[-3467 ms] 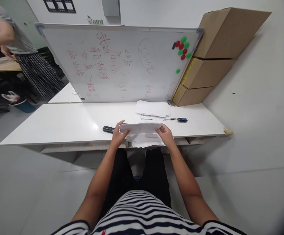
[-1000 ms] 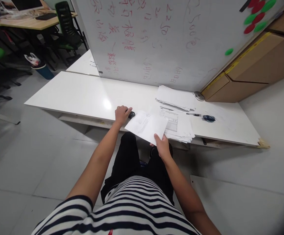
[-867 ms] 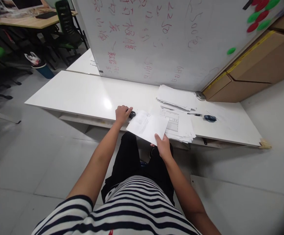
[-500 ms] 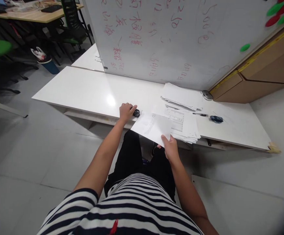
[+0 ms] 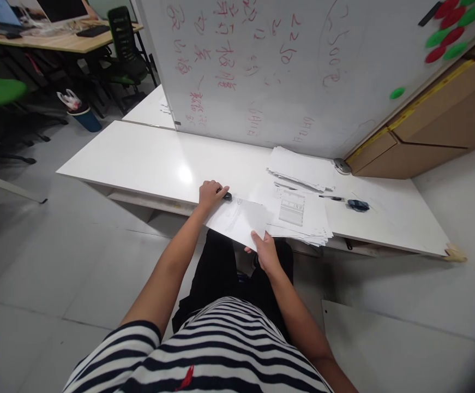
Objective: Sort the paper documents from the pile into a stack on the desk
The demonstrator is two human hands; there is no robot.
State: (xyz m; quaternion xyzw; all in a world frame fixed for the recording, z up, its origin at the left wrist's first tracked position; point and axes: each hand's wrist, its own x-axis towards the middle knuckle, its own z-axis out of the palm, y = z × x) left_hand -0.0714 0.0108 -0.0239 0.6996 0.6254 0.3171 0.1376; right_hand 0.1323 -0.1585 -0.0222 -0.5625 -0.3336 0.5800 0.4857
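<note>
My right hand pinches the near corner of a few white sheets and holds them over the front edge of the white table. My left hand is closed over a small black stapler on the table, just left of those sheets. A spread pile of printed papers lies on the table to the right of my right hand.
A second paper stack lies by the leaning whiteboard. A pen and a small dark object lie to the right. Cardboard boxes are stacked at the back right. Chairs and desks stand at the far left.
Both hands held the sheets 3.5 s ago. Since then my left hand went to the stapler, and my right hand has now drawn the sheets leftward toward it.
</note>
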